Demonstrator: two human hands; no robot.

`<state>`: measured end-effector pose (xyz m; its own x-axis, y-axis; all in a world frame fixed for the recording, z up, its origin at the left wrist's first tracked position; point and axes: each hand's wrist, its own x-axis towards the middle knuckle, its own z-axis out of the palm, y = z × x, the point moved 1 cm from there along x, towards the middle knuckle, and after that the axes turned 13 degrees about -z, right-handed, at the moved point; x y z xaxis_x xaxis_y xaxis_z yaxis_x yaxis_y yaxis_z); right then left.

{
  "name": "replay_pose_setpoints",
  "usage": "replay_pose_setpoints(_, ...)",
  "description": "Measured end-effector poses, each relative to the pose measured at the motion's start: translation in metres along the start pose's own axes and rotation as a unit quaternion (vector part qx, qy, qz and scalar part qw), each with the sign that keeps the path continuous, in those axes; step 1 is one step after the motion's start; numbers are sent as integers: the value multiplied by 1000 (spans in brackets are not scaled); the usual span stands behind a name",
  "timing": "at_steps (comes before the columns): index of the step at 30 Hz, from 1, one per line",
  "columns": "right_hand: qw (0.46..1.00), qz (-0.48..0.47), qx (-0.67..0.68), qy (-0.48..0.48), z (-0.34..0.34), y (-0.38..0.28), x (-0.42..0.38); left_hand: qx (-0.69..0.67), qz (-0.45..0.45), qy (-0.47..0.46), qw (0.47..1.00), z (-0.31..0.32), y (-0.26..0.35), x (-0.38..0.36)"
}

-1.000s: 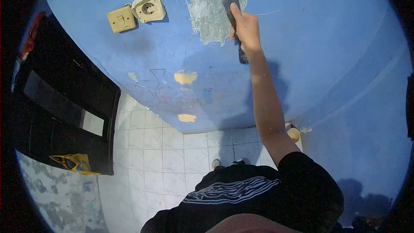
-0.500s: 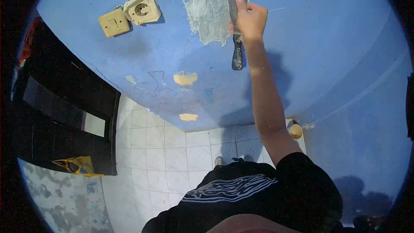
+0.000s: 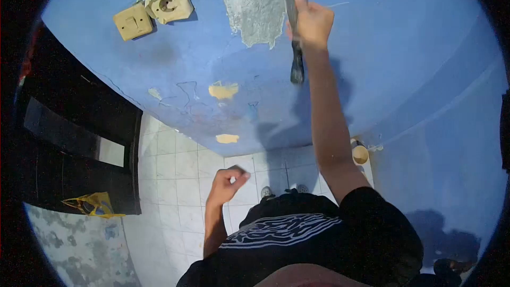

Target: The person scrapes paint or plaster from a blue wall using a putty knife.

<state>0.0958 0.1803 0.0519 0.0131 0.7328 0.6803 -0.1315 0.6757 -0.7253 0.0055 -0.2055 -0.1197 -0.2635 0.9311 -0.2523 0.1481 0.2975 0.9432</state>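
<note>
Against the blue wall point(image 3: 382, 37), my right hand point(image 3: 314, 23) grips a putty knife point(image 3: 297, 65) by its metal blade. The dark handle points down, and the blade's upper edge is beside a rough grey patch point(image 3: 255, 8) of filler. My left hand point(image 3: 228, 183) is low over the tiled floor, its fingers curled and thumb near them; a small dark thing, slightly blurred, may be at the fingertips.
A light switch point(image 3: 133, 21) and a loose socket point(image 3: 170, 4) are at the upper left. Yellowish patches point(image 3: 223, 91) mark the wall. A dark door point(image 3: 79, 122), a yellow bag point(image 3: 95, 204) and a round container point(image 3: 360, 154) are lower down.
My left hand has come into view from below. My right hand and the putty knife have shifted slightly, with the knife turned a little. The whole view has moved slightly.
</note>
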Motion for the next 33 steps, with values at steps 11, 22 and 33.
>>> replay_pose_setpoints(11, 998, 52, 19, 0, -14, -34, -3, -234, -90, -143, 958, 55, 76, -71)
replay_pose_setpoints(22, 998, 56, 25, 4, -7, -28, -7, -204, 148, -51, 966, -19, 56, -133)
replay_pose_setpoints(33, 999, 32, -34, -14, -13, -15, -16, -237, 243, -187, 922, 36, 142, -41)
